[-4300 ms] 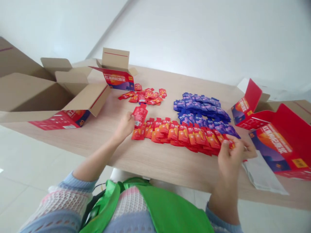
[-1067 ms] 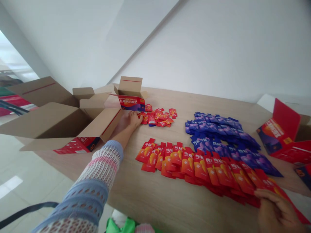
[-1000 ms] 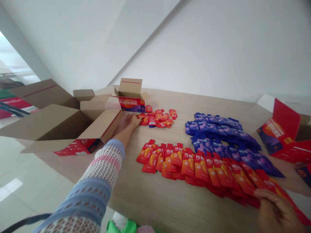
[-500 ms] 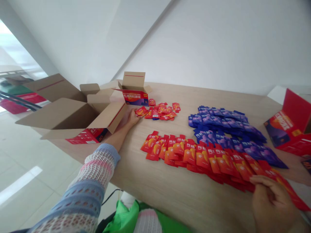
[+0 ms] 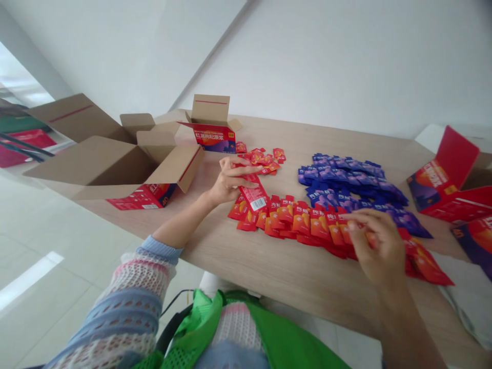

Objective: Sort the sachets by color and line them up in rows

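Sachets (image 5: 298,220): glossy plastic film (foil-like sheen). Desk (image 5: 246,261): smooth, matt wood-grain finish. Carton (image 5: 175,166): corrugated cardboard, matt, rough-looking, uncoated inside.

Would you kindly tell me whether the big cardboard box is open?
Open: the big cardboard box has its flaps spread outward, showing its inside.

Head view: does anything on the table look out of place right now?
Yes, mildly: the loose red pouches lie jumbled beside the open carton, unlike the neat overlapping row of red pouches and the more orderly blue pouches. Nothing looks torn from this view.
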